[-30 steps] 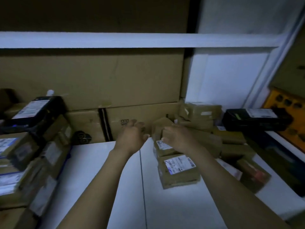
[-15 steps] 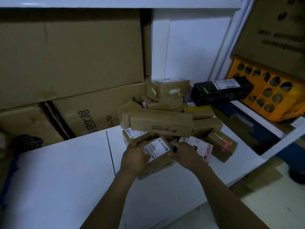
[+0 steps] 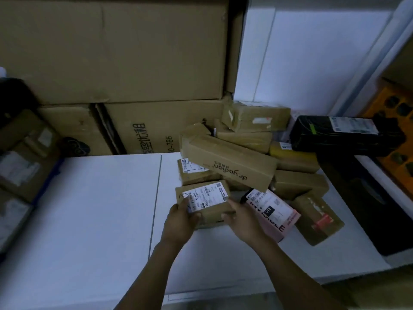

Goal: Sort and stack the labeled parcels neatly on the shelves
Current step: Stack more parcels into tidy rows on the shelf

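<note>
"Well, biggest first: why are those large plain brown cardboard cartons (image 3: pixel 111 52) pushed right to the back, far beyond the hands?"

"Probably bulk stock. Standing against the back, they leave the front of the flat white shelf board (image 3: pixel 89 209) open for sorting. That bare stretch runs out to the left of the hands."

"And the long black box with a white label (image 3: pixel 342 135), up and to the right of the hands?"

"It lies flat on other parcels at the right end, label up so it can be read. The long brown taped box with dark lettering (image 3: pixel 228 162) is less tidy. It tilts across the heap just beyond the hands, propped on smaller parcels, so I'd judge that pile unsorted."

"The pale pink printed box (image 3: pixel 274 211)?"

"Just right of the right hand (image 3: pixel 243 222), lying with its label up."

"So what's being held?"

"A small brown taped parcel with a white shipping label (image 3: pixel 205 202). The left hand (image 3: pixel 181 220) grips its near-left end, thumb on the label, and the right hand curls round the near-right corner. It's held label-up, likely to read it before placing. Whether it's lifted clear of the shelf, I can't tell."
</note>
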